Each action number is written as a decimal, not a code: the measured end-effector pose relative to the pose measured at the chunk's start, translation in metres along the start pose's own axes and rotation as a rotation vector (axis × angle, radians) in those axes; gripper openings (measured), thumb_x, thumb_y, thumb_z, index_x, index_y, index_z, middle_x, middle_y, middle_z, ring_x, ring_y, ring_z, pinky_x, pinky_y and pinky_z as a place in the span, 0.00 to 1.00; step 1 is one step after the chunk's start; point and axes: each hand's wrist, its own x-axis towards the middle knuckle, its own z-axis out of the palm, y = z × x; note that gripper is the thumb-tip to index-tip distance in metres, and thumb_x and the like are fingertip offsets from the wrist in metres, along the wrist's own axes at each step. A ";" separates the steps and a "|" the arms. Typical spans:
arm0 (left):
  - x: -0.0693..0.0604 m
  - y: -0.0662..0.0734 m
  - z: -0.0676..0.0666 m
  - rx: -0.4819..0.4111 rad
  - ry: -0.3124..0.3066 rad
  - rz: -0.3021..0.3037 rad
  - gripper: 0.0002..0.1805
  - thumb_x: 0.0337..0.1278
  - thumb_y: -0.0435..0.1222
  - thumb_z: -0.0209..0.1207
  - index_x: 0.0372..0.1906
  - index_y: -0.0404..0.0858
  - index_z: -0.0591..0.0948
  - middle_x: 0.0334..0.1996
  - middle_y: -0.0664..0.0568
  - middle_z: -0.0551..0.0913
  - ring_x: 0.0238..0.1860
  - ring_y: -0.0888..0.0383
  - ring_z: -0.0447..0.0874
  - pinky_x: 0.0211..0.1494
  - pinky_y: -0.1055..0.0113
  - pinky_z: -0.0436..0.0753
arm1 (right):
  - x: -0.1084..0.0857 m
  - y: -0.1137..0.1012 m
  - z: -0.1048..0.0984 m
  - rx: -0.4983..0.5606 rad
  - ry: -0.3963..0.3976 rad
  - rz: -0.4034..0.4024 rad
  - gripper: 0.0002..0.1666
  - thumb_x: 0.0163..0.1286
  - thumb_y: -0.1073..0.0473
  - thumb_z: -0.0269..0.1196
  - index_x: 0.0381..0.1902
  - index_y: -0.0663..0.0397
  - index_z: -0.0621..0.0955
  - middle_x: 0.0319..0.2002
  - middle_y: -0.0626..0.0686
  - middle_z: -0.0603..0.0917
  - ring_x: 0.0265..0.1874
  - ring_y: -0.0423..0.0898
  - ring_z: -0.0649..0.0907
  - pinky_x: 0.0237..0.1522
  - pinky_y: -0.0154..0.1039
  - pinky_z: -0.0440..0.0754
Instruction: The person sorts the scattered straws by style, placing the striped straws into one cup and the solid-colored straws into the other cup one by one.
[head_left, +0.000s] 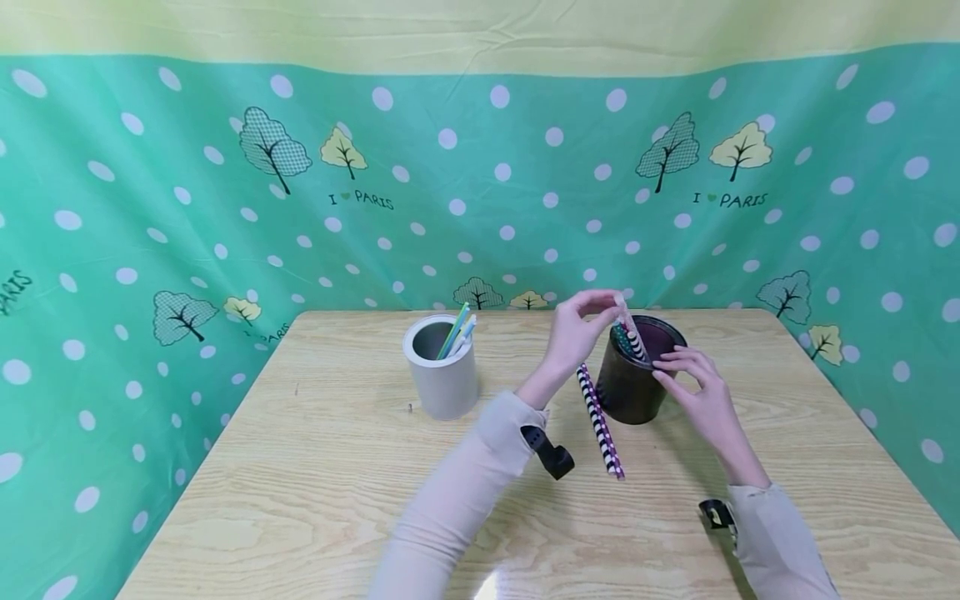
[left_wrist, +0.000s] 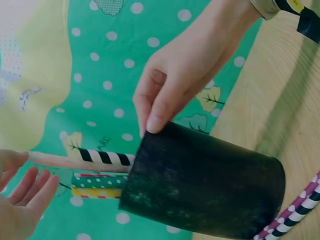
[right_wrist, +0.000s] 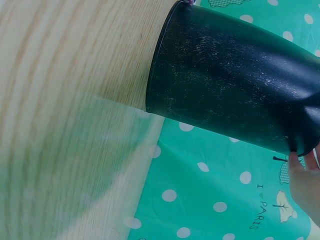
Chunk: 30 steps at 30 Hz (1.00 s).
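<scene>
Between the thumb and fingers of my left hand (head_left: 576,333) is the upper end of a pale pink paper straw (left_wrist: 65,162). Its lower end is inside the black cup (head_left: 634,387). Black-and-white striped, green dotted and yellow paper straws (left_wrist: 97,192) also stick out of that cup. My right hand (head_left: 699,385) pinches the cup's rim, thumb outside, as the left wrist view shows. Only part of the right hand (right_wrist: 306,187) appears in the right wrist view. Two straws, one black-and-white striped and one purple dotted (head_left: 600,423), lie on the table beside the cup.
A white cup (head_left: 444,387) stands to the left, with several green, blue and white sticks (head_left: 459,333) leaning in it. The wooden table (head_left: 315,467) ends at a green dotted curtain (head_left: 420,242) behind and at the sides.
</scene>
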 end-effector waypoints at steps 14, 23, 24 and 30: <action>-0.022 -0.025 -0.011 -0.011 0.019 -0.134 0.12 0.49 0.27 0.58 0.41 0.27 0.77 0.38 0.38 0.80 0.36 0.51 0.79 0.38 0.76 0.78 | 0.002 -0.096 -0.005 -0.027 0.002 0.048 0.11 0.58 0.59 0.61 0.36 0.61 0.81 0.43 0.53 0.76 0.54 0.46 0.67 0.61 0.48 0.57; -0.031 -0.058 -0.012 0.025 0.019 -0.212 0.12 0.48 0.32 0.60 0.40 0.32 0.79 0.37 0.46 0.82 0.34 0.58 0.79 0.38 0.75 0.77 | 0.004 -0.097 -0.005 -0.071 -0.022 0.087 0.11 0.57 0.63 0.62 0.37 0.64 0.80 0.44 0.58 0.75 0.54 0.54 0.66 0.59 0.47 0.59; -0.032 -0.060 -0.012 0.032 0.019 -0.222 0.12 0.49 0.32 0.60 0.40 0.32 0.79 0.37 0.46 0.82 0.34 0.59 0.79 0.37 0.75 0.77 | 0.004 -0.097 -0.005 -0.067 -0.022 0.086 0.11 0.57 0.63 0.62 0.37 0.64 0.80 0.44 0.58 0.75 0.54 0.54 0.66 0.59 0.46 0.59; -0.039 -0.069 -0.013 0.050 -0.003 -0.270 0.11 0.50 0.31 0.59 0.40 0.33 0.80 0.36 0.47 0.81 0.32 0.60 0.79 0.34 0.75 0.78 | 0.003 -0.099 -0.005 -0.064 -0.020 0.073 0.10 0.57 0.63 0.62 0.36 0.63 0.80 0.43 0.55 0.75 0.54 0.51 0.66 0.59 0.39 0.59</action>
